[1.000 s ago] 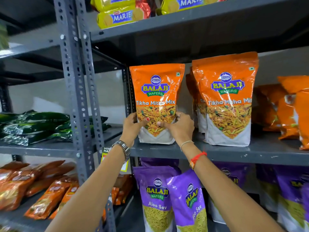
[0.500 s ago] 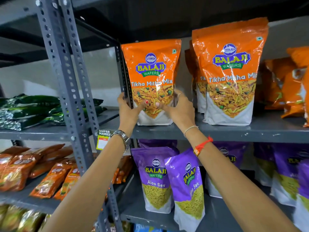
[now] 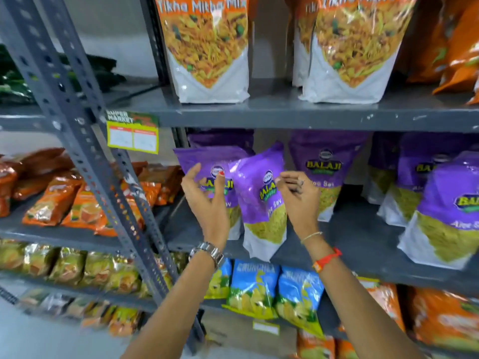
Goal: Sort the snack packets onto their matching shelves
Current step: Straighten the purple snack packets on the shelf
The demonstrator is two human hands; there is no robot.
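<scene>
Two orange Tikha Mitha Mix packets [image 3: 207,47] [image 3: 355,47] stand upright on the upper grey shelf [image 3: 285,117], with no hand on them. One shelf down, a purple Aloo Sev packet [image 3: 259,203] leans to the right at the front edge, in front of another purple packet [image 3: 204,161]. My left hand [image 3: 204,200] is spread open just left of the leaning packet, over the rear one. My right hand [image 3: 298,198] has its fingers curled at the leaning packet's right edge. Whether it grips the packet is blurred.
More purple packets [image 3: 445,211] fill the middle shelf [image 3: 350,242] to the right. Blue chip packets [image 3: 254,286] sit on the shelf below. A perforated grey upright [image 3: 77,125] with a yellow price tag [image 3: 132,133] divides off the left rack, which holds flat orange packets [image 3: 64,203].
Both hands let go of the left orange packet, which stays standing on the upper shelf. They dropped one shelf to the purple packets, and my view tilted down with them.
</scene>
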